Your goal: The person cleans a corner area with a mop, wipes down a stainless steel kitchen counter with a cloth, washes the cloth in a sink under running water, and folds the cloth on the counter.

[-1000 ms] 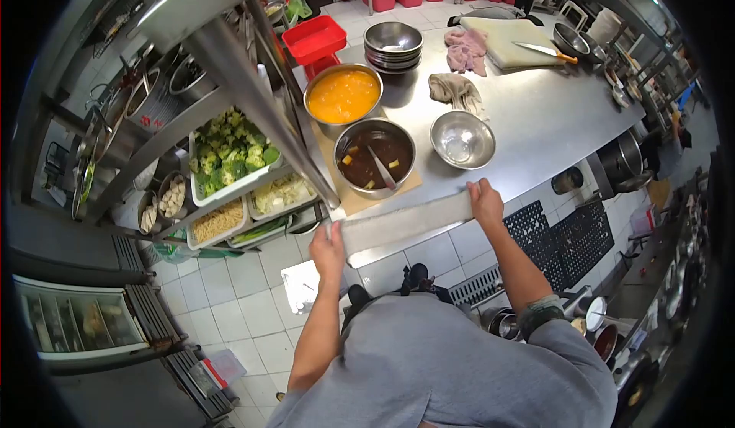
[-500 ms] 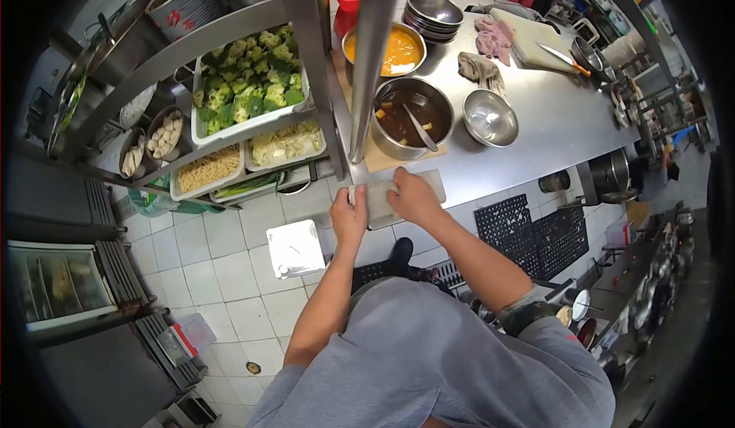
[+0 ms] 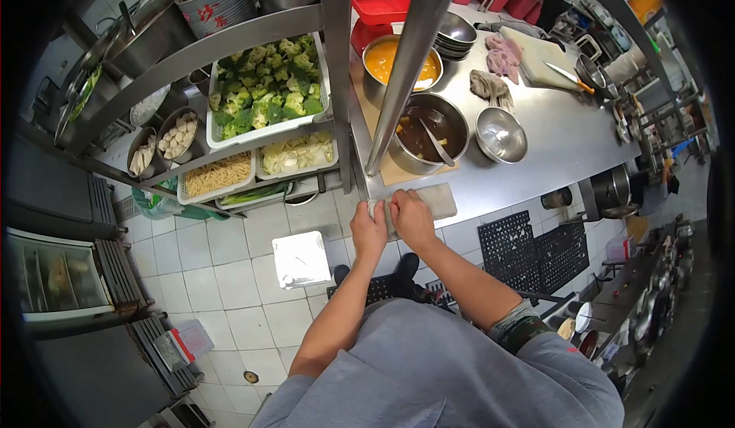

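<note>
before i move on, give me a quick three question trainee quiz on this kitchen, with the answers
1. True or false: the left hand and right hand both touch the pale cloth at the edge of the metal counter.
2. Which thing rests in the pot of dark liquid? a) an orange-handled knife, b) a red tray, c) a spoon-like utensil.
3. Fill in the blank: the largest white tray holds green ____.

Key: 1. true; 2. c; 3. broccoli.
</note>
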A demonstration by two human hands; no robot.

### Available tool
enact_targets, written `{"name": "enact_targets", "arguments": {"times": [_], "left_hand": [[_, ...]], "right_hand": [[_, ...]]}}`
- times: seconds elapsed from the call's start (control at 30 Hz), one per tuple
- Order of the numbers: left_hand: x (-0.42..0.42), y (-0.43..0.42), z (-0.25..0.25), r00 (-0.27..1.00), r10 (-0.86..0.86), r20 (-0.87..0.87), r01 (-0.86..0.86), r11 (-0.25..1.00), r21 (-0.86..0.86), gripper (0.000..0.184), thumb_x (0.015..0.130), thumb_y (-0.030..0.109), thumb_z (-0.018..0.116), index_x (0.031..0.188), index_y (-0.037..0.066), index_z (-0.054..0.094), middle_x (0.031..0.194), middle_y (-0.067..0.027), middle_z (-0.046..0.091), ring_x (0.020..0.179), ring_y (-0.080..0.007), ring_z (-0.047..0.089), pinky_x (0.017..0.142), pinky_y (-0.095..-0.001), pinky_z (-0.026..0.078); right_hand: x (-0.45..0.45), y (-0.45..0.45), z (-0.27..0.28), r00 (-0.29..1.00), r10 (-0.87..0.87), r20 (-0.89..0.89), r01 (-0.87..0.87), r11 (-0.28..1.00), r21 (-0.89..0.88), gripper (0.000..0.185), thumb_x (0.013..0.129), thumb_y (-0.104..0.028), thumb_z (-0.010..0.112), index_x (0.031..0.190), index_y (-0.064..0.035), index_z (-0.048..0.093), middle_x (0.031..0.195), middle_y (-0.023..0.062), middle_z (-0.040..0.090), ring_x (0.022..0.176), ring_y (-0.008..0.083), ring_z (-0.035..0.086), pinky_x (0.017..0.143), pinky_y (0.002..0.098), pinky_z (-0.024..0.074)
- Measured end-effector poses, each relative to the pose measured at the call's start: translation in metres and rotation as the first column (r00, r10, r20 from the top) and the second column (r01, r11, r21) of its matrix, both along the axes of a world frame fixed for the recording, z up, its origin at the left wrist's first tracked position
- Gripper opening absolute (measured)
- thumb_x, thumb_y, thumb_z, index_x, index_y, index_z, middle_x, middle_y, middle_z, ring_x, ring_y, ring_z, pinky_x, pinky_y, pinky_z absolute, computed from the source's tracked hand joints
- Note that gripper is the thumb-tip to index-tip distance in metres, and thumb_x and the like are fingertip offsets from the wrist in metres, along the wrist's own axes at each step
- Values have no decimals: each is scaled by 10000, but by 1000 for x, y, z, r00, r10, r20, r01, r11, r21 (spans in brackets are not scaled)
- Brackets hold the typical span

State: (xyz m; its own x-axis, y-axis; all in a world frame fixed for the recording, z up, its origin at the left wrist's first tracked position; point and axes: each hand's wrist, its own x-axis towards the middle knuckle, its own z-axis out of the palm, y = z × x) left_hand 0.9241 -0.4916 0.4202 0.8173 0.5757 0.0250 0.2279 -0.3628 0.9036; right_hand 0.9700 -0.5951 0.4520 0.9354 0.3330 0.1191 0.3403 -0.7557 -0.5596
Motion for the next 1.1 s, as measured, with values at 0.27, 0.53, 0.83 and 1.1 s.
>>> {"name": "enact_targets", "arguments": {"times": [0.27, 0.53, 0.83, 1.1], "left_hand": [[-1, -3, 3, 999, 18, -44, -18, 1000, -6, 327, 913, 295, 621, 907, -29, 582, 800, -275, 645, 767, -462, 629, 681, -477, 489], [8, -23, 50, 992, -112, -53, 116, 991, 72, 311, 912, 300, 638, 938, -10, 634, 761, -196, 669, 689, -312, 668, 641, -395, 510], [8, -50, 20, 989, -94, -118, 124, 953, 277, 278, 872, 156, 675, 1092, 5, 598, 923, -141, 620, 775, -261, 626, 724, -365, 515], [27, -33, 5, 834, -117, -539, 142, 990, 6, 651, 766, 411, 714, 1112, -118, 558, 1116, -312, 560, 1051, -442, 562, 932, -460, 458]], "right_hand": [[6, -3, -1, 999, 20, 45, -23, 998, 55, 96, 837, -108, 639, 833, -28, 587, 814, 193, 599, 731, 411, 610, 651, 494, 497], [18, -24, -15, 987, 97, -132, -76, 985, 153, 101, 849, -111, 609, 908, -30, 621, 865, 182, 628, 743, 394, 629, 657, 472, 509], [62, -131, 0, 924, -144, -353, 185, 979, 86, 330, 854, -286, 637, 1036, -10, 625, 959, 209, 685, 924, 392, 653, 811, 442, 509], [83, -132, 13, 574, 184, -798, 54, 964, 261, 501, 842, -397, 698, 1121, 13, 630, 950, 164, 690, 825, 285, 677, 718, 386, 531]]}}
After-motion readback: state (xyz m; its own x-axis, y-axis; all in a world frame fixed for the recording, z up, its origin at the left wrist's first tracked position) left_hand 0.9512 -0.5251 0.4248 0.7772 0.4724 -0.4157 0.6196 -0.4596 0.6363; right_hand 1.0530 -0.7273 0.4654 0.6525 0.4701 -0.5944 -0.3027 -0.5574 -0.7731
